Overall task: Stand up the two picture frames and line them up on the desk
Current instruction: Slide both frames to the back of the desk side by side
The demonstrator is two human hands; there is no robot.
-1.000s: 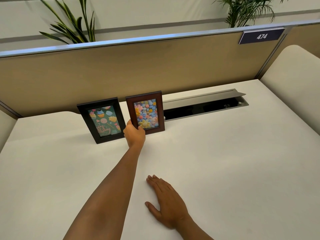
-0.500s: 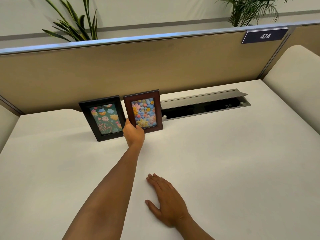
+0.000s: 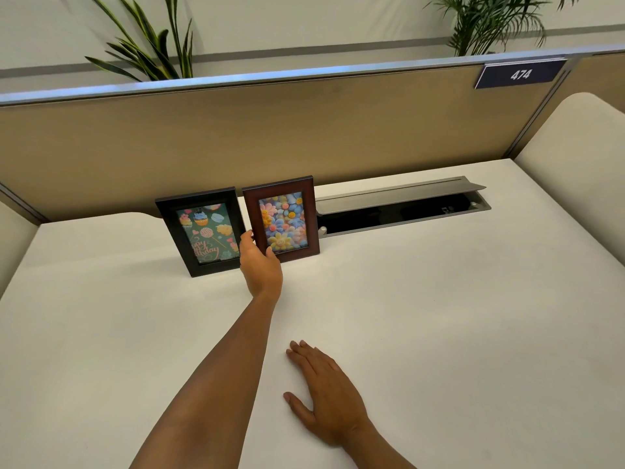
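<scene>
Two picture frames stand upright side by side near the back of the white desk (image 3: pixel 439 316). The black frame (image 3: pixel 203 231) on the left shows a birthday picture with cupcakes. The reddish-brown frame (image 3: pixel 282 218) on the right shows colourful flowers. My left hand (image 3: pixel 258 262) reaches forward and grips the brown frame's lower left corner, thumb on its left edge and fingers on the front. Between the two frames only a narrow gap shows. My right hand (image 3: pixel 324 394) lies flat, palm down, on the desk close to me, holding nothing.
A tan partition wall (image 3: pixel 304 130) runs right behind the frames, with a dark plate reading 474 (image 3: pixel 519 75). An open grey cable hatch (image 3: pixel 399 208) is set into the desk just right of the brown frame. Plants rise behind the partition.
The brown frame has shifted slightly left, closer to the black frame, still held by my left hand. My right hand has stayed flat on the desk.
</scene>
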